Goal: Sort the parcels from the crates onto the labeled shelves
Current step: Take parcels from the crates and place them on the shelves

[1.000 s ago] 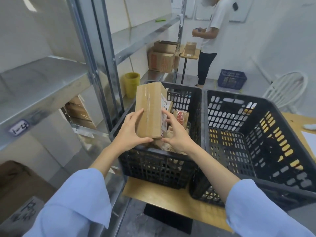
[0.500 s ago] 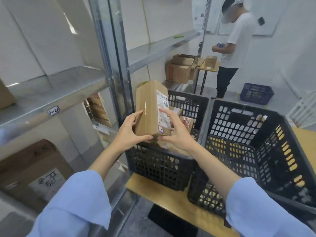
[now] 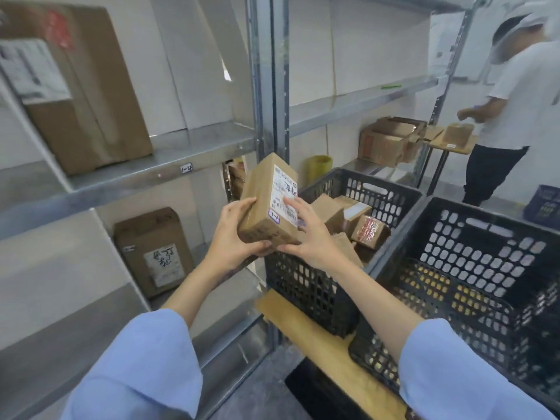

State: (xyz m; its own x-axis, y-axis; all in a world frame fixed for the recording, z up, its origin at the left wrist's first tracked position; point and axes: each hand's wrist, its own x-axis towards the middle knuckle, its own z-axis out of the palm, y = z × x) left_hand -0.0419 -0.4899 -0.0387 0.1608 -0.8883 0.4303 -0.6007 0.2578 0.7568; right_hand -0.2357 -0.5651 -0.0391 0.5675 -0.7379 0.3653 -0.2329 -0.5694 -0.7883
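Parcel (image 3: pixel 268 207) is held in the air over the left near corner of the left crate (image 3: pixel 363 183), just in front of the steel upright (image 3: pixel 265 86) of the shelving and touching nothing but the hands. Left hand (image 3: pixel 233 234) wraps its left side, with the thumb under the near end. Right hand (image 3: pixel 309 234) pinches the right side, fingers laid across the shipping label (image 3: pixel 285 192) and thumb beneath. Both are closed on the box. It is tilted with the labelled face up toward the camera, probably so the label and the small sticker (image 3: pixel 274 216) at its near edge can be read; I cannot make out the characters with certainty. A tag (image 3: pixel 186 168) sits on the front edge of the middle shelf (image 3: pixel 121 183), which carries a large box (image 3: pixel 88 95) toward its left end. Another box (image 3: pixel 154 250) stands on the shelf below. More parcels (image 3: pixel 371 230) remain in the left crate, so sorting looks unfinished. Step in hand, as judged: match sticker to shelf tag before placing.
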